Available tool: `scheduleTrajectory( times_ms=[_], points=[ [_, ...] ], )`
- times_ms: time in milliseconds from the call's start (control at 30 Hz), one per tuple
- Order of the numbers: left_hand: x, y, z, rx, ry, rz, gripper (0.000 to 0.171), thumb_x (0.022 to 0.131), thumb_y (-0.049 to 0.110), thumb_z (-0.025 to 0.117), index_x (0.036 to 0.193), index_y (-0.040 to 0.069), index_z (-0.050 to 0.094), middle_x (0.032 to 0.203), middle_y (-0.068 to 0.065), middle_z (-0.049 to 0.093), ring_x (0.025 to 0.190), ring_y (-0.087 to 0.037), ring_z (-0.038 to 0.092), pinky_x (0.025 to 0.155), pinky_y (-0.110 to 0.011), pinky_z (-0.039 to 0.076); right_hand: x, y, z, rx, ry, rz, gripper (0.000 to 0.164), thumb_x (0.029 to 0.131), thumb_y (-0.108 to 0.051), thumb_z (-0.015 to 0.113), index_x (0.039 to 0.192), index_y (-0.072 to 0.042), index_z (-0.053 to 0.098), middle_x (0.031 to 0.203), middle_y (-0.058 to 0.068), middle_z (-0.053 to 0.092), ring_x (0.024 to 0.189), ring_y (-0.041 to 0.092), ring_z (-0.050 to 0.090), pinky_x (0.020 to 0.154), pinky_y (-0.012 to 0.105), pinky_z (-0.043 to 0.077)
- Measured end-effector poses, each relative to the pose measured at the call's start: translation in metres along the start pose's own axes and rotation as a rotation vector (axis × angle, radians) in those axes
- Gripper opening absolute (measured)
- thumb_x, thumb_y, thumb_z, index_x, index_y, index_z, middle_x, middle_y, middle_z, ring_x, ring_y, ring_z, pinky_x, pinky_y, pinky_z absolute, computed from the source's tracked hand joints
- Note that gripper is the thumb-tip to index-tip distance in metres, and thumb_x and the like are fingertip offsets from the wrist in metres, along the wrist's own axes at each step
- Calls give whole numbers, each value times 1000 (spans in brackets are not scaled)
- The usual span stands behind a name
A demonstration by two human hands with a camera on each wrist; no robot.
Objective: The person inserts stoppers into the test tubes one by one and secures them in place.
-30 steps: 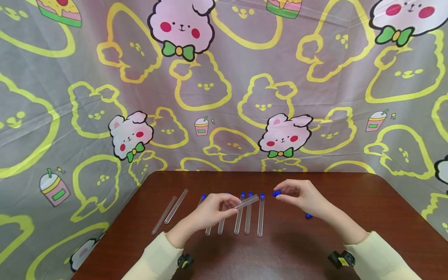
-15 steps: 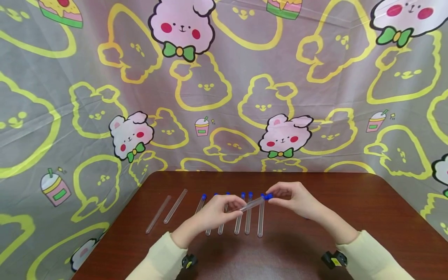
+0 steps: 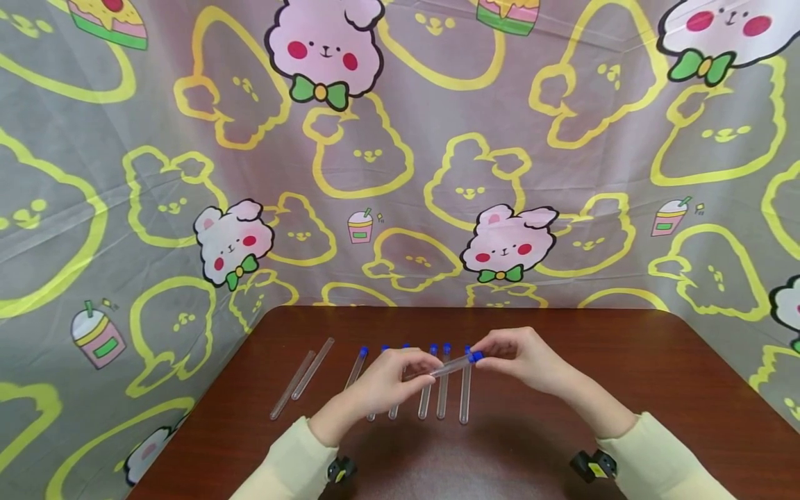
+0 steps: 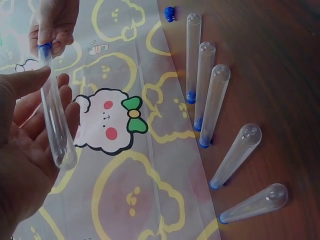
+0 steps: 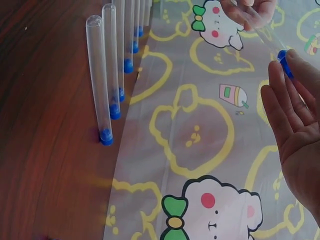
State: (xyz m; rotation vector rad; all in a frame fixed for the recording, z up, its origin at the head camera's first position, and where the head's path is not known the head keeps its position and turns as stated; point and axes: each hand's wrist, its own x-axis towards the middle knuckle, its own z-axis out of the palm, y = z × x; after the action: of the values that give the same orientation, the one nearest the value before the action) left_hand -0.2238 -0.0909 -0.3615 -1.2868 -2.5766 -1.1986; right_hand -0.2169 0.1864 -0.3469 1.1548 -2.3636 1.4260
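My left hand (image 3: 390,378) pinches a clear test tube (image 3: 451,367) between thumb and fingers, tilted above the table. Its mouth points to the right. At that mouth sits a blue cap (image 3: 477,356), pinched by the thumb and fingers of my right hand (image 3: 525,357). In the right wrist view the cap (image 5: 284,61) meets the tube's end; how far in it sits, I cannot tell. Beneath the hands lies a row of several blue-capped test tubes (image 3: 465,396), partly hidden by my left hand.
Two test tubes without caps, one (image 3: 292,385) beside the other (image 3: 314,369), lie on the brown table (image 3: 594,417) at left. A loose blue cap (image 4: 170,14) shows on the table in the left wrist view. A patterned cloth (image 3: 400,173) hangs behind and at both sides.
My right hand has moved left with the blue cap, from apart to against the tube's mouth. The left hand has shifted slightly right with the tube. The loose cap is now hidden in the head view.
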Motion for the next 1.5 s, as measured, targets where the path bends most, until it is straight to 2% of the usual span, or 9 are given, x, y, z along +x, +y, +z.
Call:
scheduleTrajectory(
  times_ms=[233, 367, 500, 767, 967, 1100, 1300, 1500],
  points=[
    [1, 1, 3, 81, 78, 124, 21, 90, 6, 69, 110, 11, 70, 85, 11, 59, 72, -3, 52, 58, -20, 45, 1, 2, -1, 70, -3, 43, 17, 85, -4, 73, 101, 0, 72, 83, 8, 72, 71, 22, 70, 69, 36, 56],
    [3, 3, 3, 104, 109, 165, 21, 88, 4, 71, 108, 9, 71, 81, 10, 56, 67, -3, 48, 54, -18, 40, 2, 2, -1, 136, -9, 56, 20, 86, -4, 72, 103, 6, 70, 86, 12, 73, 75, 25, 71, 72, 33, 56],
    [5, 5, 4, 94, 111, 190, 20, 87, 3, 71, 107, 7, 70, 81, 8, 56, 65, -2, 47, 53, -17, 40, 2, 1, -2, 207, -10, 76, 24, 87, 0, 70, 107, 12, 67, 90, 18, 72, 76, 27, 72, 69, 38, 56],
    [6, 10, 7, 66, 104, 186, 19, 89, 3, 69, 108, 6, 70, 81, 7, 56, 63, -3, 45, 51, -17, 39, 2, -1, -5, 205, -42, 58, 26, 86, 4, 69, 108, 17, 65, 88, 18, 72, 70, 24, 72, 62, 45, 55],
    [6, 8, 10, 116, 109, 220, 19, 90, 2, 68, 108, 6, 70, 80, 7, 53, 60, -2, 41, 51, -16, 36, 1, 2, -4, 214, -70, 99, 28, 86, 1, 70, 108, 17, 65, 89, 15, 72, 70, 24, 72, 62, 48, 54],
    [5, 6, 10, 110, 109, 220, 19, 90, 3, 69, 108, 6, 70, 81, 6, 55, 62, -2, 43, 53, -16, 38, 2, 1, -3, 201, -70, 98, 27, 86, 0, 70, 107, 15, 66, 88, 17, 72, 70, 23, 72, 62, 47, 55],
    [2, 3, 10, 38, 96, 171, 18, 90, 5, 69, 108, 8, 71, 83, 7, 59, 65, -4, 49, 55, -18, 43, 1, 0, -3, 186, -82, 119, 27, 86, -4, 72, 108, 11, 68, 91, 18, 72, 73, 24, 72, 66, 43, 56],
    [0, -1, 11, 29, 63, 134, 18, 90, 7, 69, 108, 9, 70, 87, 6, 65, 73, -3, 55, 62, -22, 48, -2, 3, 0, 153, -71, 149, 25, 86, -7, 73, 107, 6, 71, 89, 16, 72, 77, 22, 72, 73, 35, 55]
  ],
)
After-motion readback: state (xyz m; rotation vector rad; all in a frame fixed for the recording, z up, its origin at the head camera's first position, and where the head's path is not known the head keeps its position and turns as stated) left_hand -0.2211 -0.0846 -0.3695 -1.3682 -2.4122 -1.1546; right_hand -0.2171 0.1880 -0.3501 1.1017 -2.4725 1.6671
